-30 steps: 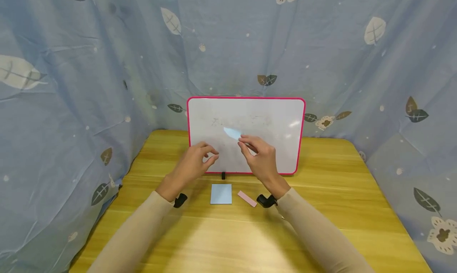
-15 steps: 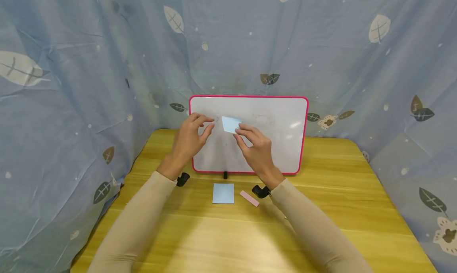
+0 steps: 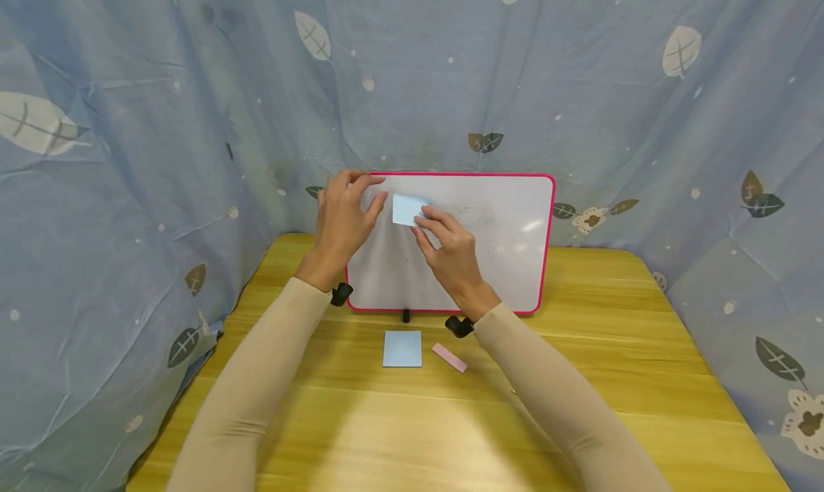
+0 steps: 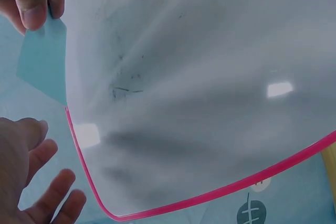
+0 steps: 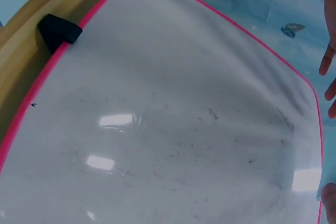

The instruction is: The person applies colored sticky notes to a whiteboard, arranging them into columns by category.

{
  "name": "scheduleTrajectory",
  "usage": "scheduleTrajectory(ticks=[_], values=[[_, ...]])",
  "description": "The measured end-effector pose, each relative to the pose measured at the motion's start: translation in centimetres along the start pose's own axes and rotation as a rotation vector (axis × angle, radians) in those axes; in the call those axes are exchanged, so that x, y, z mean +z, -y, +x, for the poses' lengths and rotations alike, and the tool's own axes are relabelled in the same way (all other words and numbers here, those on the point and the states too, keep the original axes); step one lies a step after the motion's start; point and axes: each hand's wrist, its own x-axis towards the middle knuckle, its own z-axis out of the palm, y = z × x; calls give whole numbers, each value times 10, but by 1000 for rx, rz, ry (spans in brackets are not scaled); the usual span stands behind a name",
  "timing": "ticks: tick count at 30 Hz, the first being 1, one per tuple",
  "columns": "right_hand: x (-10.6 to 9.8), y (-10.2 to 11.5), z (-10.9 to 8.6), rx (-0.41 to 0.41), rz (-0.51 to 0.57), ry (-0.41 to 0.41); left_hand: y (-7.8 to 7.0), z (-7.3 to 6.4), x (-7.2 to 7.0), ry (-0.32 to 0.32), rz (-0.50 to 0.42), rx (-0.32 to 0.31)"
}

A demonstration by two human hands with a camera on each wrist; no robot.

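Observation:
A light blue sticky note (image 3: pixel 405 210) is pinched at its right side by my right hand (image 3: pixel 453 252), in front of a whiteboard (image 3: pixel 508 227) with a pink rim. In the left wrist view the note (image 4: pixel 44 64) hangs from the right fingertips. My left hand (image 3: pixel 342 217) is raised by the board's upper left corner, fingers loosely bent and apart from the note, holding nothing. Whether the note touches the board cannot be told. Only a sliver of the note (image 5: pixel 328 174) shows in the right wrist view.
A light blue pad (image 3: pixel 402 349) of sticky notes lies on the wooden table (image 3: pixel 399 435) before the board. To its right is a pink strip (image 3: pixel 449 357). A black foot (image 3: pixel 406 315) juts from under the board. Patterned curtains (image 3: pixel 412 70) hang behind and at both sides.
Both hands have risen toward the board's upper left, the left one more. The sticky note has moved up and slightly left, and now turns its face more toward the head view.

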Motion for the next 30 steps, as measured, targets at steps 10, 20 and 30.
scheduleTrajectory(ticks=[10, 20, 30], values=[[13, -4, 12, -50, -43, -9, 5, 20, 7, 31, -11, -93], [23, -4, 22, -89, -81, 2, 11, 27, 15, 50, -20, -117], [28, -8, 20, -78, -108, 25, 10, 31, 20, 51, 0, -157]])
